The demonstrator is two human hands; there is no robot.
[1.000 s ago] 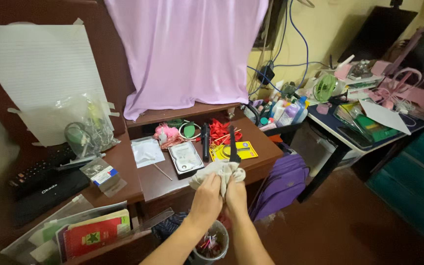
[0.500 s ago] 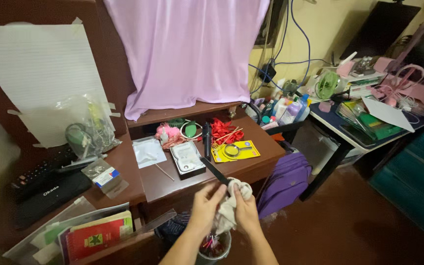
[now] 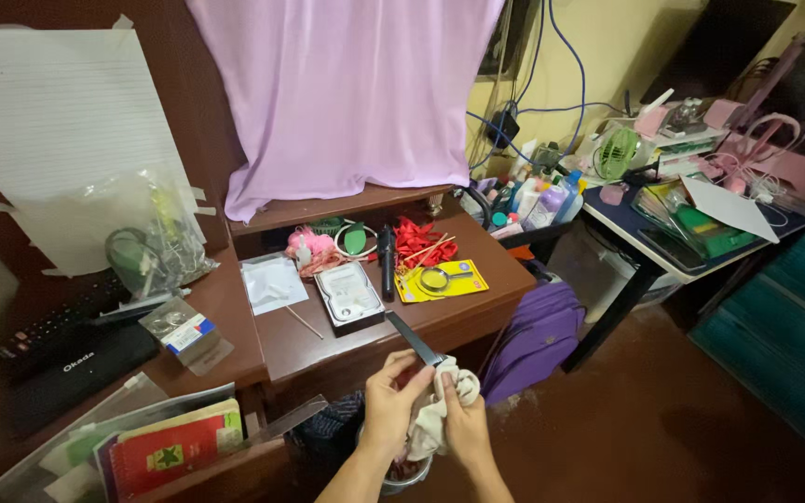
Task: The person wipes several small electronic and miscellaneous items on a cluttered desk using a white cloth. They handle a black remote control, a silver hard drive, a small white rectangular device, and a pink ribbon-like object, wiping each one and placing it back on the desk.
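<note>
My left hand (image 3: 389, 404) and my right hand (image 3: 464, 425) are close together below the front edge of the brown desk (image 3: 347, 346). Between them they hold a crumpled whitish cloth (image 3: 435, 410) wrapped around the lower end of a thin dark blade-like tool (image 3: 412, 337). The tool's free end slants up to the left over the desk edge. A small round bin (image 3: 402, 470) with scraps sits right under my hands.
On the desk lie a hard drive (image 3: 349, 295), a black cylinder (image 3: 386, 262), a magnifier on a yellow card (image 3: 440, 279), red scraps (image 3: 418, 243) and a plastic sleeve (image 3: 272, 281). A purple bag (image 3: 538, 333) leans at right. Books (image 3: 170, 449) and a keyboard (image 3: 58, 326) lie left.
My hands and the cloth dropped lower, below the desk edge. The dark tool, upright a second ago, now slants up to the left out of the cloth.
</note>
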